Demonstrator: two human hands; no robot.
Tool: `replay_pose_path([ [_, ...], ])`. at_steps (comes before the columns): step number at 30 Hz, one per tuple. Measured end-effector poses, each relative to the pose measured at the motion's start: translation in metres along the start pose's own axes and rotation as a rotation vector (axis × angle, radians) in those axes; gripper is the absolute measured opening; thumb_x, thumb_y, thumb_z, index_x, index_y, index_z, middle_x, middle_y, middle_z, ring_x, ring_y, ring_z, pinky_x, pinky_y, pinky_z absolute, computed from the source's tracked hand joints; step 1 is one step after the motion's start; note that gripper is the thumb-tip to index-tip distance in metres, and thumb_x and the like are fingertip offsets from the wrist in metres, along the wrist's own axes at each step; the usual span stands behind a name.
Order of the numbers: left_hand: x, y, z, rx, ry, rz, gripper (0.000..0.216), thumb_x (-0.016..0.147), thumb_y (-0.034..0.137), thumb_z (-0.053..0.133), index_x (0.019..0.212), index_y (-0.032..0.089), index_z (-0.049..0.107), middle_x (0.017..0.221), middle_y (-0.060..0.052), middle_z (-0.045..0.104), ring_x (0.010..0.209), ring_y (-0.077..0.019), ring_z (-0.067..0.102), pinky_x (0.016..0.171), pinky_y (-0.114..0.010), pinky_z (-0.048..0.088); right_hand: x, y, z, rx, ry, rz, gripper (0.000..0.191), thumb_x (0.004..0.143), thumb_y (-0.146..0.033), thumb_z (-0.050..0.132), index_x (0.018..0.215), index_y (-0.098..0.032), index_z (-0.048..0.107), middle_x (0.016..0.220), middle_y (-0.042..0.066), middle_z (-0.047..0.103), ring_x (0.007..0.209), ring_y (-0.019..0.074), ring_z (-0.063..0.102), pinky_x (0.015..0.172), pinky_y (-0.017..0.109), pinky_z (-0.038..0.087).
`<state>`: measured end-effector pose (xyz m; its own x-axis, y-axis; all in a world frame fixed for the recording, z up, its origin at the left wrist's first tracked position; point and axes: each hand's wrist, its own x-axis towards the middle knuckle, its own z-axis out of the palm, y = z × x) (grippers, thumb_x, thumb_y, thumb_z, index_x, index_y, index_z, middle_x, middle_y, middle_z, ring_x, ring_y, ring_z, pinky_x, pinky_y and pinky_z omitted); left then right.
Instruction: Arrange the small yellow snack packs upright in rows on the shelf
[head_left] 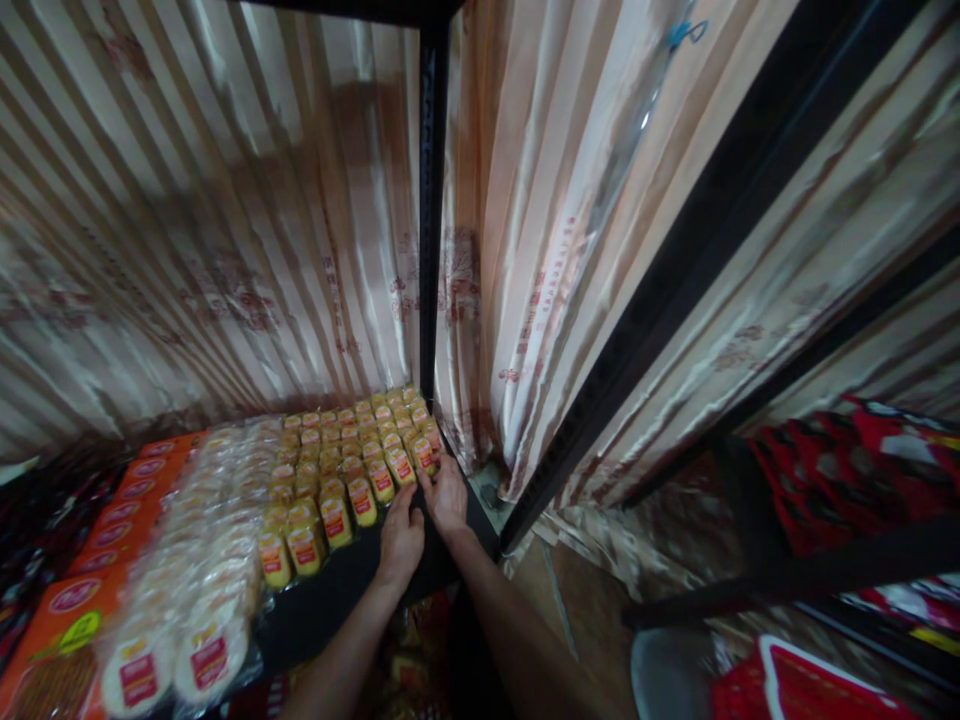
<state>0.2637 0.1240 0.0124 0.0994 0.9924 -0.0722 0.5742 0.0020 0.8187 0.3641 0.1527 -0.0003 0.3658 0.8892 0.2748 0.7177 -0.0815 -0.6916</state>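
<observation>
Both my hands rest at the front right corner of a black shelf (330, 600). My left hand (399, 545) lies knuckles up, fingers curled against the front row of small yellow packets (352, 455) with red labels. My right hand (447, 495) touches the last packet (422, 455) in the row beside the black upright post (431, 220), fingers bent round its edge. The packets stand in several tidy rows. Whether either hand truly grips a packet is unclear.
Left of the yellow packets lie clear bags of round white cakes (202, 570) and orange boxes (112, 540). Striped curtain cloth (225, 220) hangs behind the shelf. A slanted black rack frame (675, 270) and red bags (847, 470) are on the right.
</observation>
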Motion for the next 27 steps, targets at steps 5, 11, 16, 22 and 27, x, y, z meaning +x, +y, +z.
replay_pose_path([
  [5,0.001,-0.007,0.002,-0.051,0.007,0.013,0.047,0.074,0.011,0.038,0.12,0.011,0.051,0.129,-0.009,0.052,0.121,-0.0159,0.045,0.105,-0.031,0.033,-0.004,0.005,0.002,0.091,-0.014,-0.027,0.026,0.082,-0.029,0.044,0.104,-0.017,0.051,0.101,0.009,0.053,0.077,0.0171,0.057,0.074,0.032,0.047],
  [11,-0.002,-0.005,-0.002,-0.078,0.036,0.026,0.042,0.072,0.009,0.039,0.111,0.012,0.057,0.124,-0.009,0.056,0.115,-0.0157,0.05,0.103,-0.031,0.036,-0.011,0.008,-0.004,0.134,-0.019,-0.065,0.024,0.084,-0.023,0.041,0.102,-0.016,0.055,0.101,0.01,0.05,0.076,0.0153,0.057,0.074,0.03,0.048],
  [16,-0.029,-0.002,-0.012,-0.136,0.134,0.11,0.03,0.072,0.011,0.039,0.089,0.016,0.062,0.096,-0.008,0.066,0.093,-0.0164,0.06,0.088,-0.033,0.046,-0.022,-0.001,-0.018,0.175,0.09,-0.109,0.022,0.085,-0.026,0.04,0.095,-0.016,0.056,0.096,0.009,0.052,0.073,0.0147,0.055,0.075,0.031,0.047],
  [22,-0.119,-0.033,-0.02,-0.158,0.005,0.138,0.029,0.074,0.013,0.035,0.071,0.019,0.063,0.075,-0.005,0.065,0.074,-0.0154,0.06,0.071,-0.027,0.046,-0.094,-0.028,-0.04,0.363,-0.016,-0.165,0.02,0.087,-0.03,0.039,0.091,-0.017,0.054,0.073,0.002,0.057,0.061,0.0116,0.053,0.058,0.022,0.044],
  [27,-0.174,-0.105,-0.03,-0.008,-0.057,-0.192,0.029,0.07,0.007,0.038,0.078,0.017,0.064,0.083,-0.007,0.068,0.082,-0.0177,0.061,0.076,-0.027,0.045,-0.174,-0.028,-0.017,0.169,-0.573,-0.332,0.018,0.082,-0.021,0.042,0.075,-0.018,0.058,0.072,0.003,0.063,0.069,0.0127,0.057,0.066,0.021,0.042],
])
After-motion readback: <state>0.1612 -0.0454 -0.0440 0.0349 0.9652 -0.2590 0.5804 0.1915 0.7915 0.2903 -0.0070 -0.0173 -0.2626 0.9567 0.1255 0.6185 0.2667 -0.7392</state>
